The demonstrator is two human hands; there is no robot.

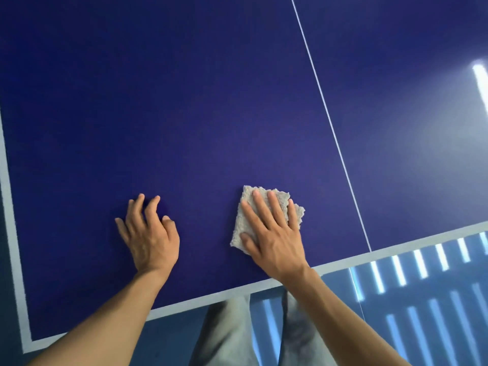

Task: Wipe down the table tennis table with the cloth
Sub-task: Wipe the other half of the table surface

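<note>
A: Right grip (pixel 274 233) lies flat, pressing the cloth (pixel 300 212), lower centre on the counter (pixel 184 101); left grip (pixel 150 233) rests empty.
B: Unpinched, the cloth could bunch or slide out mid-stroke.

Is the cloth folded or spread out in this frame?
Folded, it seems: the cloth is a compact thick pad under the flat right hand, with stepped layers showing at its right edge.

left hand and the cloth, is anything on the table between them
Nothing: the head view shows only bare blue table tennis table between the left hand and the folded beige fluffy cloth.
</note>
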